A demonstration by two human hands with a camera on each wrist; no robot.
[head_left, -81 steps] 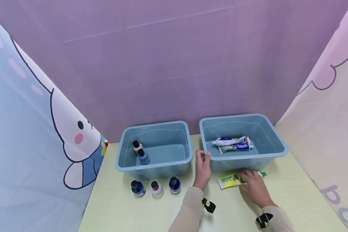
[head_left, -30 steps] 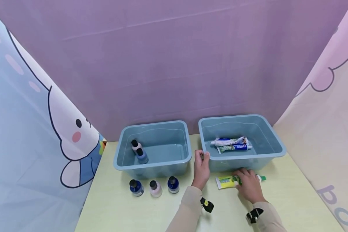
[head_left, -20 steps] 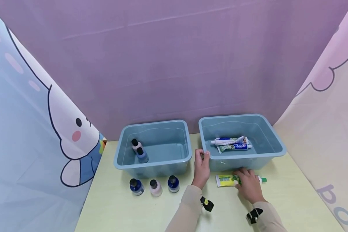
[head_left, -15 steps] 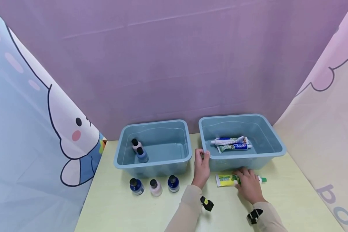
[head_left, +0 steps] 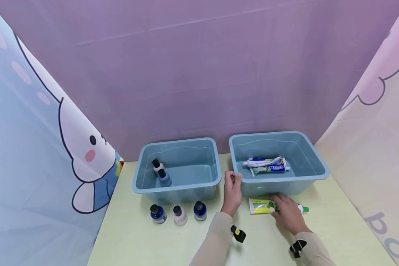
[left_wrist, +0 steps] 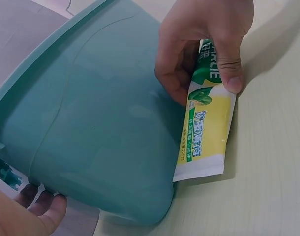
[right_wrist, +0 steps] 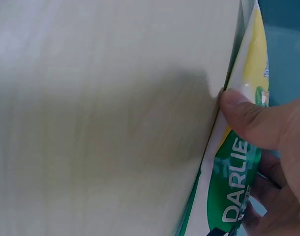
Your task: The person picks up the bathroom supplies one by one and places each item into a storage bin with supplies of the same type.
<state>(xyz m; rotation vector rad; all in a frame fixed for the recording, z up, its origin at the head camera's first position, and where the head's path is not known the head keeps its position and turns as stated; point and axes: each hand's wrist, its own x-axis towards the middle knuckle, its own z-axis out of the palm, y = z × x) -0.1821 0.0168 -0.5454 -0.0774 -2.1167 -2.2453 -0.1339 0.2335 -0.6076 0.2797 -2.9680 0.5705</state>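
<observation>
In the head view my left hand (head_left: 232,193) grips the front left corner of the right blue bin (head_left: 282,180), thumb at the rim. My right hand (head_left: 289,214) holds a yellow and green toothpaste tube (head_left: 260,206) just in front of that bin, its green cap pointing right. Seen from the left wrist, thumb and fingers pinch the tube's two long edges, close beside the bin wall (left_wrist: 105,118). The right wrist view shows the thumb (right_wrist: 238,105) on the edge of the tube, with DARLIE lettering on its green part. Several other toothpaste tubes (head_left: 269,169) lie inside the right bin.
A second blue bin (head_left: 179,189) stands to the left, holding a pink bottle (head_left: 158,168) and a blue bottle (head_left: 165,180). In front of it two dark blue bottles (head_left: 158,215) and a pale pink bottle (head_left: 180,217) stand on the table (head_left: 146,244). A purple cloth (head_left: 186,74) hangs behind.
The toothpaste tube has turned slightly, from tilted to nearly in line with the bin's front, with my right hand still on it. My left hand has stayed at the bin's corner.
</observation>
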